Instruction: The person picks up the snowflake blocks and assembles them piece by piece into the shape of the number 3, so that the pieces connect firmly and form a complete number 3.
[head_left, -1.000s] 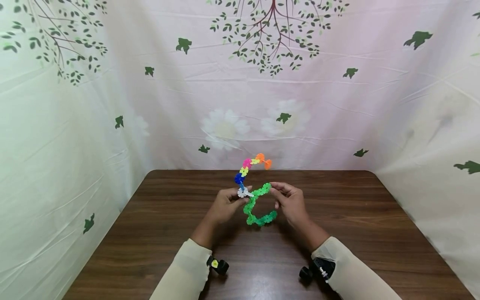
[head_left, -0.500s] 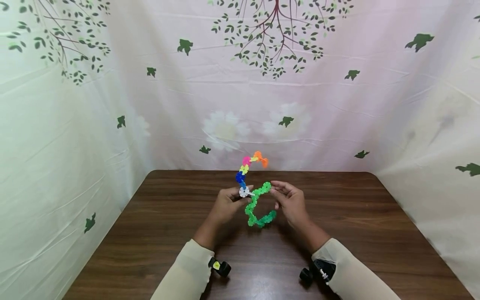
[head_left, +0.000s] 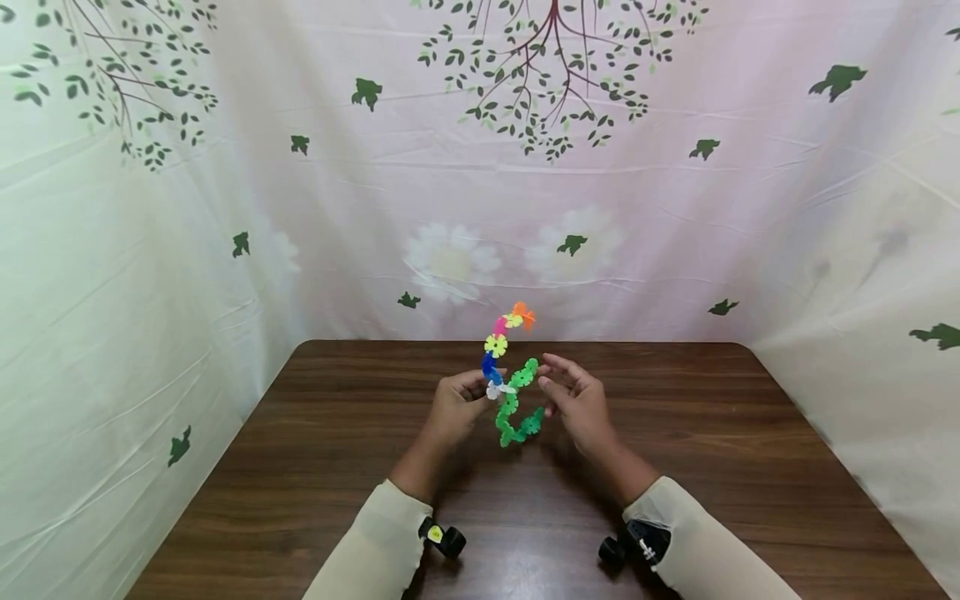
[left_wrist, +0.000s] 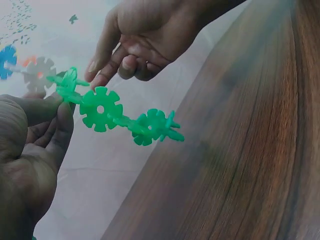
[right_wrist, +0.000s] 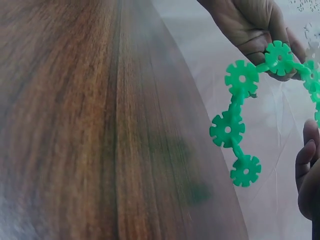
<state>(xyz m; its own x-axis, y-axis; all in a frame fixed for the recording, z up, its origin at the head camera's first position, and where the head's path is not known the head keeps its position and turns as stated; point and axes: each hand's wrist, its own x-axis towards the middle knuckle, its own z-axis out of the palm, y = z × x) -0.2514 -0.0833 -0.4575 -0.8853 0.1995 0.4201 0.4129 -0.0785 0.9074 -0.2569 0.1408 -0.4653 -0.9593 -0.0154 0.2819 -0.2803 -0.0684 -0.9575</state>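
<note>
A chain of interlocked plastic snowflake discs (head_left: 508, 404) is held up above the table, curving roughly like an S. Its lower part is green; above come white, blue, yellow, pink and orange discs. My left hand (head_left: 454, 408) pinches it between thumb and fingers near the white disc (head_left: 495, 389). In the left wrist view, the left thumb and fingers hold a green disc (left_wrist: 70, 87). My right hand (head_left: 582, 407) hovers beside the upper green end, thumb and index finger apart. At the right wrist view's edge, the right fingers (right_wrist: 311, 132) are close to green discs; contact is unclear.
A dark brown wooden table (head_left: 337, 467) lies beneath both hands. Behind and at the sides hangs a pale cloth (head_left: 495, 192) printed with leaves, flowers and birds. Black wrist cameras (head_left: 450, 542) are strapped over the light sleeves (head_left: 371, 546).
The chain has turned in my left hand, so its discs face differently and its lower green end has risen slightly. My right index finger and thumb have spread a little from the green end.
</note>
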